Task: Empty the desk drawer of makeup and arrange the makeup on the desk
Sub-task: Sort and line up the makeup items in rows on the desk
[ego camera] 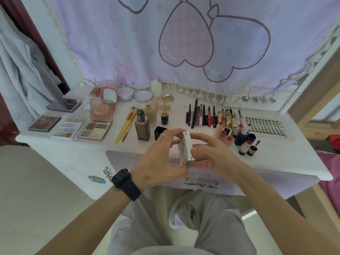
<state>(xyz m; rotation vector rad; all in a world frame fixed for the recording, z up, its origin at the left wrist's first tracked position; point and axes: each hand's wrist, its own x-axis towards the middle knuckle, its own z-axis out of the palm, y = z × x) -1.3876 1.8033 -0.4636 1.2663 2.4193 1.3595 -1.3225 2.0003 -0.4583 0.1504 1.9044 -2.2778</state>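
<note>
Currently gripping a silver compact [185,148] on edge, fingers curled round it: left hand [161,157] at its 9 o'clock, right hand [216,156] at 3 o'clock. Held above the purple drawer [125,161], foundation bottle [142,128] at 10 o'clock on the desk [82,153]

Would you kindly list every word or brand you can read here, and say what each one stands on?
"UNNY": on the square foundation bottle, running up its side.
"ONCA": on the black palette box, seen upside down.
Lettering on the dark tube, the red pen, the lash tray and the small bottles: too small or blurred to read.
</note>
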